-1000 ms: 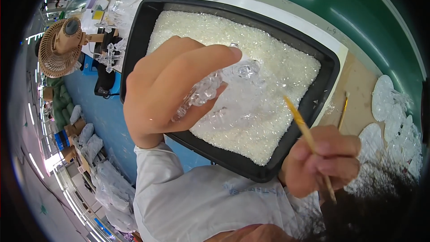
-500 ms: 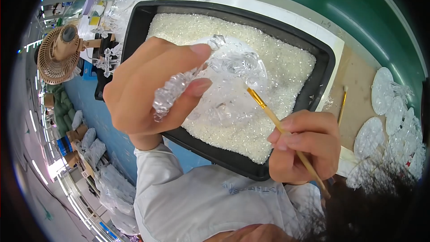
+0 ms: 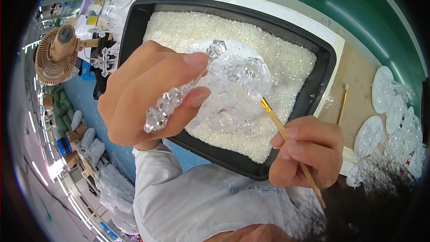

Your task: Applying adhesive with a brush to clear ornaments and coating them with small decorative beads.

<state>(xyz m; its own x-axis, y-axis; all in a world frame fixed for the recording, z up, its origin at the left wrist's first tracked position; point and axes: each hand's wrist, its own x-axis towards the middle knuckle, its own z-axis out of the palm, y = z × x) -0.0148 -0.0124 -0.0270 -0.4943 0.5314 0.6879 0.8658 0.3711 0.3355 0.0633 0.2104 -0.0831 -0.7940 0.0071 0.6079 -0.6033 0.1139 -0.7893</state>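
Black tray (image 3: 233,168) of whitish granules (image 3: 286,58) beneath; clear piece (image 3: 165,107) grasped in left grip (image 3: 145,92), beaded end jutting bodyward; paintbrush (image 3: 286,131) pinched in right grip (image 3: 309,152), tip right of left grip.

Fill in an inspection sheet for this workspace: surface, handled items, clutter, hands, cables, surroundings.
Surface: black tray of whitish granules on a white-and-tan tabletop.
Handled items: clear faceted ornament; thin brush, contact at its tip unclear.
Clutter: second brush and clear pieces at right.
Hands: left hand pinches the ornament; right hand grips the thin brush.
Cables: nothing seen around the tray; far left unclear.
Surroundings: beige fan and wrapped bundles at left, blue floor.
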